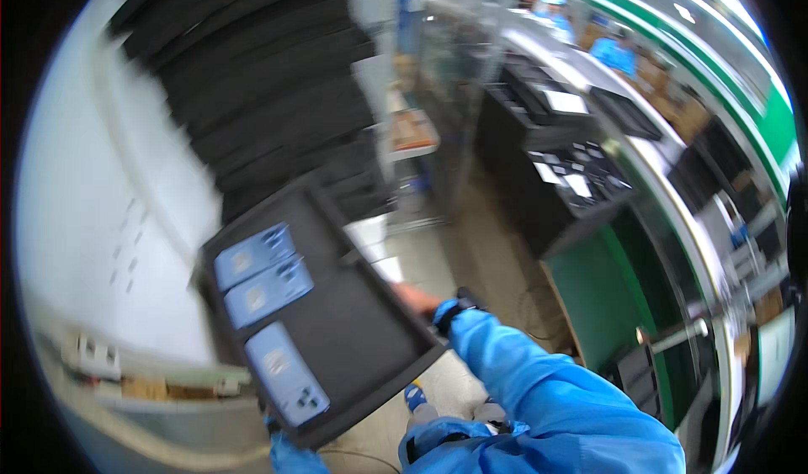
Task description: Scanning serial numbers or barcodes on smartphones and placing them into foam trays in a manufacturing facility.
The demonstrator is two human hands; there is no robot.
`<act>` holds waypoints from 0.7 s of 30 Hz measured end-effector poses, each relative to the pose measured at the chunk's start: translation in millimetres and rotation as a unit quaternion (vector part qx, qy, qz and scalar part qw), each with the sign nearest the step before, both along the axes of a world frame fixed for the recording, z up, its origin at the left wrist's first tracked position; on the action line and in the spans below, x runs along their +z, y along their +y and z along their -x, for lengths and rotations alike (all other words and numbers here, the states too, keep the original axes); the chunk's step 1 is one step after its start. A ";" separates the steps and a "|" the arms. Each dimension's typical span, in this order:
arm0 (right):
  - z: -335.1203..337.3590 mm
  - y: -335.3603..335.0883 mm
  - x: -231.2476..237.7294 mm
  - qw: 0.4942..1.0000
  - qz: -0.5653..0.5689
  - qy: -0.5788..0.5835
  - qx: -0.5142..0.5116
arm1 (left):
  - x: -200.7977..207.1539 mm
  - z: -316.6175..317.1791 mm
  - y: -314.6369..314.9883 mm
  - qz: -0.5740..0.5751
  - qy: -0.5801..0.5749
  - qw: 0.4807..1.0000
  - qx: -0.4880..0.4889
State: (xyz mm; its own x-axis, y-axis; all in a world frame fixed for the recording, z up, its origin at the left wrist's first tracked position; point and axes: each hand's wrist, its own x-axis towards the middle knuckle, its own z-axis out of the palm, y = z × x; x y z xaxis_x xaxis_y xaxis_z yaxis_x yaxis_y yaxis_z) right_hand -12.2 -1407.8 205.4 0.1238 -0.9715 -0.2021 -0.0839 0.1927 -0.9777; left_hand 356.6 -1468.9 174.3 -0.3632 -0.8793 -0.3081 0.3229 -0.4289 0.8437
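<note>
A black shallow tray (370, 339) is in the air in front of me, tilted in the view. Three blue phone back covers or phones lie in its left part. Two of them, the upper phone piece (244, 259) and the one below it (259, 296), lie side by side. The third phone piece (273, 360) lies nearer me, turned another way. My right hand (414, 299) grips the tray's right edge, its fingertips hidden by the tray. My left sleeve (295, 457) reaches the tray's near left corner; that hand is hidden behind the tray.
A tall stack of black trays (261, 79) rises beyond my tray. At left is a white wall or panel (109, 188). On the right, a black stack (572, 171) bears small parts, beside a green-sided bin (606, 280) and a long workbench (673, 167). People in blue stand farther back.
</note>
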 end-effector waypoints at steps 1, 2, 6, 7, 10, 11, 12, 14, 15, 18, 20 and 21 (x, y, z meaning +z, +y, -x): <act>-19.8 0.5 16.1 0.995 -0.011 -0.075 -0.062 | -2.2 -9.0 3.2 -0.002 -0.008 1.000 0.000; -9.3 -7.2 -22.8 0.996 0.073 -0.038 -0.036 | 0.7 -2.2 9.7 0.001 -0.010 1.000 -0.009; -17.8 21.5 -6.7 0.985 0.021 -0.050 -0.161 | 22.9 17.8 34.0 0.009 -0.042 0.999 -0.004; -13.1 47.6 17.5 0.983 0.044 -0.067 -0.163 | 26.5 29.1 45.5 0.002 -0.042 0.999 -0.012; -6.3 118.5 30.7 0.975 0.104 -0.106 -0.164 | 31.4 57.0 74.2 -0.014 -0.034 0.998 -0.051; -8.4 143.9 30.5 0.966 0.102 -0.136 -0.195 | 31.1 63.7 84.0 -0.022 -0.030 0.997 -0.067; -9.2 171.9 29.3 0.954 0.102 -0.162 -0.230 | 29.5 75.5 92.9 -0.033 -0.023 0.995 -0.089; -5.5 228.2 5.0 0.941 0.121 -0.112 -0.295 | 23.4 102.2 112.4 -0.055 -0.006 0.989 -0.136; -5.8 256.4 -15.4 0.932 0.122 -0.047 -0.338 | 22.3 112.1 122.8 -0.067 0.001 0.985 -0.159; 5.0 326.8 13.9 0.871 -0.059 -0.166 -0.460 | 10.8 159.1 150.1 -0.105 0.027 0.964 -0.241; 12.0 385.4 -13.6 0.845 -0.017 -0.153 -0.512 | 2.7 196.5 170.8 -0.128 0.041 0.945 -0.298; 17.6 413.6 -25.4 0.833 -0.002 -0.147 -0.533 | -0.4 215.5 182.0 -0.143 0.044 0.934 -0.325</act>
State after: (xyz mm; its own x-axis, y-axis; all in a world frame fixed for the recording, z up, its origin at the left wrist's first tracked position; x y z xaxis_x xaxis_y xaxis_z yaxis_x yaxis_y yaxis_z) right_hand -29.8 -994.1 180.0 -0.7646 -0.5598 -0.3193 0.3803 0.0081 -0.9248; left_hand 141.1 -1286.8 173.9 -0.8272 -0.3497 -0.4399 -0.0217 -0.7624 0.6468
